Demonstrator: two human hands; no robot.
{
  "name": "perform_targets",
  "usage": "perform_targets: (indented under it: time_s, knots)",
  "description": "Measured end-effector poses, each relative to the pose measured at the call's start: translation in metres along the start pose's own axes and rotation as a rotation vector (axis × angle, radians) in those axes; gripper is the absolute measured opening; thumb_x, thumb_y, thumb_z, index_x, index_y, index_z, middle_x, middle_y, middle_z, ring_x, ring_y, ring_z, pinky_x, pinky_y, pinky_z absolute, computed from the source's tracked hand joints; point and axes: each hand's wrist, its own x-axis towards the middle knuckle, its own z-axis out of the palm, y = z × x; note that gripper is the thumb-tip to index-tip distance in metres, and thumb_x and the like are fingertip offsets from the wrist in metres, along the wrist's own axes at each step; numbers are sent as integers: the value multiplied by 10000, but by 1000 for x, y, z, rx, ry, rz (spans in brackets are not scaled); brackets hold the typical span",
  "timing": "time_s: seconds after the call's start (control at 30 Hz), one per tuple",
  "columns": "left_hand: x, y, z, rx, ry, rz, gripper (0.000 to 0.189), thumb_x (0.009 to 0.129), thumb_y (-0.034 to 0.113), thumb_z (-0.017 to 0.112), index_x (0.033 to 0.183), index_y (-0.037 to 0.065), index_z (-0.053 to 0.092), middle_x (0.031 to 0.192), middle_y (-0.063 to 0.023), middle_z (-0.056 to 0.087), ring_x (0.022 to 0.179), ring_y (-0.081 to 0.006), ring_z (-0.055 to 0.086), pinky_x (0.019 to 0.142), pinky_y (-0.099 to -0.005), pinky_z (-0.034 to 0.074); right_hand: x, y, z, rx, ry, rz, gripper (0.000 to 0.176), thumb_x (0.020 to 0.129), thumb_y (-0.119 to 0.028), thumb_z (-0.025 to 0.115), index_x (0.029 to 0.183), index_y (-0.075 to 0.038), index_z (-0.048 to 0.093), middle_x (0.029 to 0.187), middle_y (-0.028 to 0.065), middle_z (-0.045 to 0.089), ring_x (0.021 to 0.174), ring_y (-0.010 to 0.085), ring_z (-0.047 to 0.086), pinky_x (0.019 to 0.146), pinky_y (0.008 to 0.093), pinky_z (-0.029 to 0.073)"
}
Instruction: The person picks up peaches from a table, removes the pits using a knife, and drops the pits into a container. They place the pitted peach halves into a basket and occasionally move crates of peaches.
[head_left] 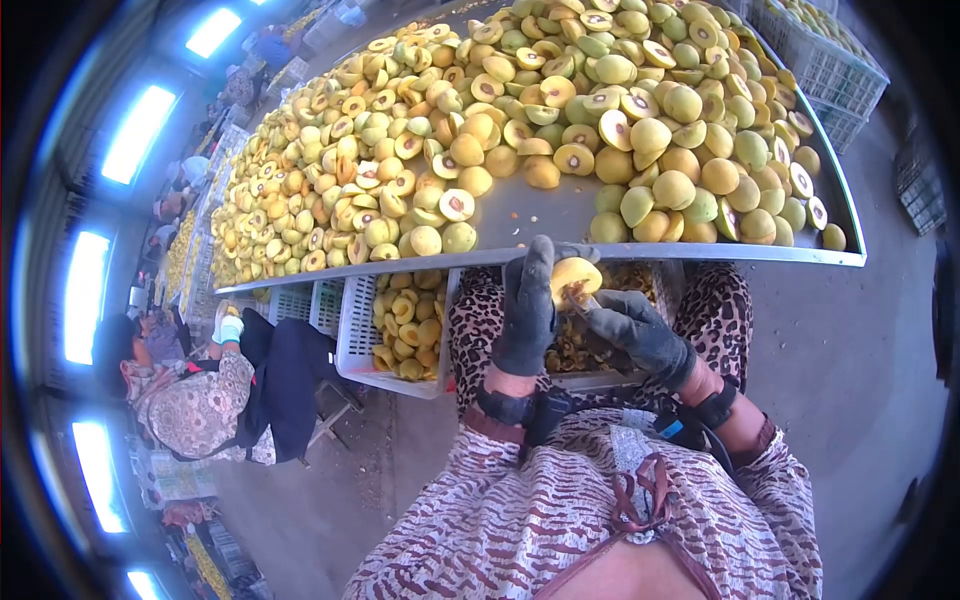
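My left hand (527, 315), in a dark work glove, is closed around a yellow peach half (577, 272) just below the table's front edge. A brown, ragged pit area (578, 292) shows on the peach's side towards me. My right hand (640, 335), gloved too, is closed with its fingertips at this pit area. Whatever those fingers hold is too small and hidden to make out. Below both hands lies a container of brown pits and scraps (580, 352), partly covered by the gloves.
A metal table (540, 256) with a raised rim carries a large heap of halved peaches (480, 120). Under its edge stands a white crate (355, 340) of peach halves (408, 325). A co-worker (205, 400) sits at the left. Stacked crates (835, 75) stand at the far right.
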Motion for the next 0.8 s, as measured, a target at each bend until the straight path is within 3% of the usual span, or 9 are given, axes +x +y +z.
perform_targets:
  time_s: [0.03, 0.1, 0.2, 0.3, 0.37, 0.4, 0.5, 0.57, 0.8]
  knots:
    - [0, 5, -2, 125, -178, -5, 613, 1021, 475, 390, 995, -72, 666, 948, -159, 700, 848, -207, 669, 791, -339, 535, -7, -8, 0, 193, -71, 172, 318, 989, -365, 542, 994, -51, 589, 663, -40, 505, 483, 34, 433, 415, 192, 335]
    - [0, 1, 0, 60, -176, -2, 596, 1013, 476, 428, 1019, -73, 659, 934, -139, 698, 835, -189, 665, 781, -323, 539, -11, -14, 7, 299, -68, 197, 259, 986, -316, 563, 1014, -59, 582, 673, -48, 480, 538, 12, 393, 455, 194, 312]
    - [0, -4, 23, -197, 173, 111, 495, 1002, 431, 499, 1022, -42, 644, 907, -112, 676, 823, -195, 663, 778, -324, 553, 1, -6, 9, -131, 115, -52, 312, 989, -355, 543, 989, -45, 574, 679, -38, 497, 562, 33, 424, 491, 207, 352]
    - [12, -8, 37, -435, 68, 120, 456, 996, 424, 515, 916, -9, 630, 872, -115, 671, 772, -205, 667, 710, -328, 568, 15, 7, 9, -454, 317, -376, 277, 1018, -276, 499, 930, -30, 592, 662, -20, 484, 584, 50, 413, 520, 246, 361]
    - [16, 8, 47, -434, -2, 90, 440, 997, 418, 518, 883, 5, 623, 820, -113, 670, 727, -204, 667, 676, -316, 563, 11, 2, -1, -477, 243, -319, 242, 1004, -210, 514, 1060, 14, 587, 674, 21, 522, 612, 116, 484, 561, 307, 408]
    - [19, 14, 52, -393, -45, 110, 430, 1007, 414, 493, 876, 19, 603, 798, -100, 646, 733, -237, 674, 659, -352, 578, 8, 5, -3, -529, 314, -360, 228, 1003, -196, 507, 1038, 16, 584, 672, 30, 539, 608, 137, 512, 561, 320, 418]
    - [28, 26, 66, -90, -177, 340, 430, 1015, 369, 493, 847, -2, 631, 766, -81, 671, 717, -157, 650, 669, -293, 535, 7, 12, -20, -685, 346, -468, 239, 1001, -207, 500, 925, 7, 575, 647, 45, 564, 544, 142, 538, 499, 302, 415]
    - [25, 38, 78, -53, -207, 348, 428, 1010, 356, 505, 837, -9, 645, 763, -72, 674, 723, -134, 636, 682, -279, 518, -6, -25, 5, -199, 361, -185, 309, 981, -393, 552, 937, -87, 560, 619, -39, 500, 472, 59, 440, 428, 213, 323]
    - [2, 31, 52, -401, -303, 54, 496, 991, 431, 522, 744, 18, 642, 689, -77, 658, 634, -156, 642, 612, -280, 525, -26, -17, -6, -8, 33, -56, 332, 957, -377, 596, 1089, -76, 550, 760, -27, 554, 566, 47, 477, 474, 194, 331]
